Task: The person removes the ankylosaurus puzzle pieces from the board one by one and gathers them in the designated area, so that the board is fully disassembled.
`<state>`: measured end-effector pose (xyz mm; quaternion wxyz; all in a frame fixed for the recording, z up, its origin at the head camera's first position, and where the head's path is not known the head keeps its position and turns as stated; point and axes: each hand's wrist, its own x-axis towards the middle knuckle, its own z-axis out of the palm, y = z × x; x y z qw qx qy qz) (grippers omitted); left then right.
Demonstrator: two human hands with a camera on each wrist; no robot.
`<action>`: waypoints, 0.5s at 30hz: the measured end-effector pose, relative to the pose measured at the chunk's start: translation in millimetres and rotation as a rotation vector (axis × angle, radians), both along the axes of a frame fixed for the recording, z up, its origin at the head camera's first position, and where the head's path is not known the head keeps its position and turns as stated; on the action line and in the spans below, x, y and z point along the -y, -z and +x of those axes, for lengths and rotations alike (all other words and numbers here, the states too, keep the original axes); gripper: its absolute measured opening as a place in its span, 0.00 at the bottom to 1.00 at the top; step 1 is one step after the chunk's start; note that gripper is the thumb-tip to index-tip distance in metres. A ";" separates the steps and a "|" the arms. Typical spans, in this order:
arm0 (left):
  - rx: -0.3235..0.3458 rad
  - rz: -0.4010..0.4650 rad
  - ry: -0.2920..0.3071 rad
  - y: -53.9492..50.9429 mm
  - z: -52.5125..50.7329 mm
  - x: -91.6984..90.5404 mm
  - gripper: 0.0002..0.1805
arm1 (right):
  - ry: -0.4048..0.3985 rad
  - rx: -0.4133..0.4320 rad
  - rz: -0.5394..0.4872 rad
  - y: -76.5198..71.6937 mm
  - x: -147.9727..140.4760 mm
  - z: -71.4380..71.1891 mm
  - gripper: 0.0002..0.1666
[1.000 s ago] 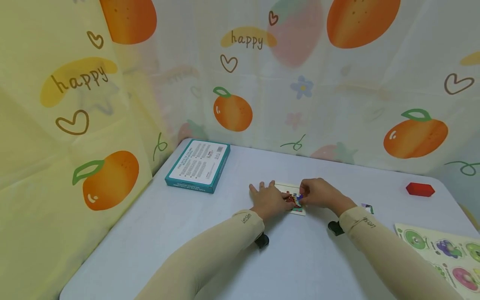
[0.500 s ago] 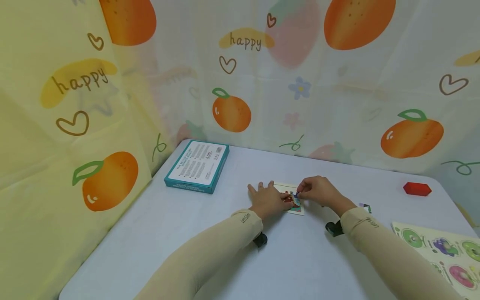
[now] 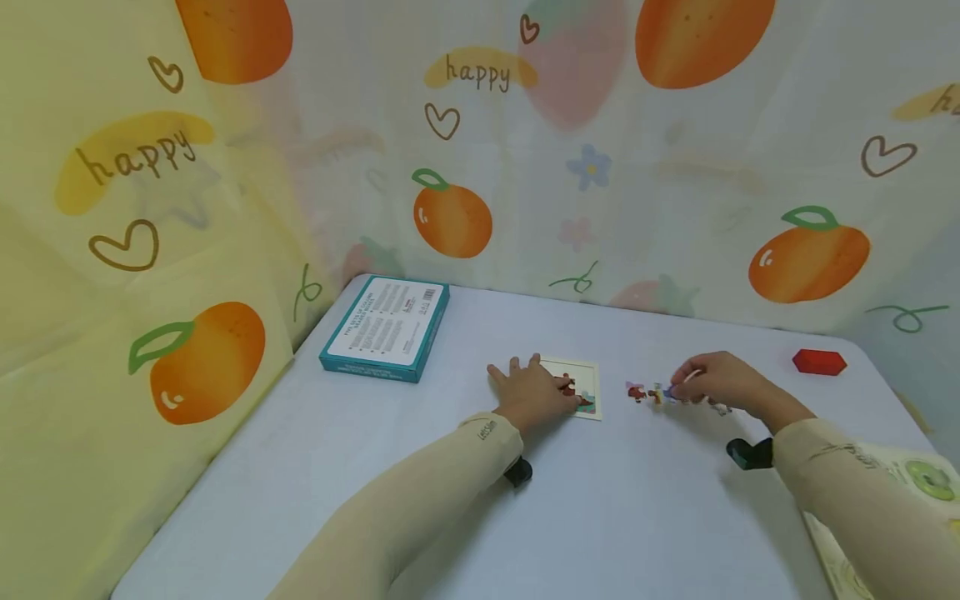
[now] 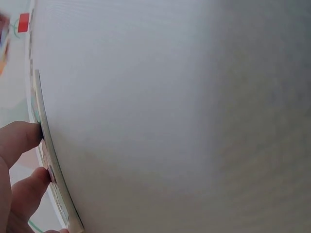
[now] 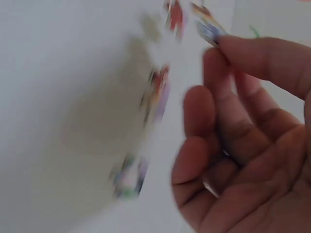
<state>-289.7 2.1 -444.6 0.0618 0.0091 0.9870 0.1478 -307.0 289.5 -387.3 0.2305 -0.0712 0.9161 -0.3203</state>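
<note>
My left hand [image 3: 534,393] lies with spread fingers over the left side of a small cream puzzle tray [image 3: 598,398]. In the left wrist view, two digits touch the picture pieces just inside the tray's edge [image 4: 54,145]. The tray's upper right interior shows white, while red and teal pieces lie lower down. To the right of the tray, my right hand [image 3: 720,382] pinches a jigsaw piece [image 5: 210,25] with orange and blue on it between thumb and forefinger. Other jigsaw pieces, including a reddish one [image 3: 637,392], lie on the table beneath; they look blurred in the right wrist view.
A teal box [image 3: 386,327] with a white printed face lies at the back left. At the back right is a red block [image 3: 819,362]. A sheet with fruit pictures [image 3: 928,479] sits at the right front, partly under the right sleeve. A printed curtain [image 3: 360,108] stands behind.
My right hand has moved from the tray rightward to the loose pieces, carrying a piece. Blue no longer shows at the tray's right side. My left hand stays on the tray.
</note>
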 end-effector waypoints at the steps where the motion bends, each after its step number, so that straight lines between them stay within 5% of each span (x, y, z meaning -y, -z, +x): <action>1: -0.001 0.004 -0.001 -0.2 0.2 0.0 0.27 | -0.001 0.041 0.004 0.2 -13.4 3.2 0.19; 7: -0.007 0.017 0.005 -1.1 1.4 0.4 0.26 | 0.042 0.200 0.005 8.7 -73.1 24.5 0.14; 15: -0.006 -0.004 0.014 1.8 -2.1 0.6 0.29 | 0.038 0.163 0.037 19.0 -85.3 27.1 0.13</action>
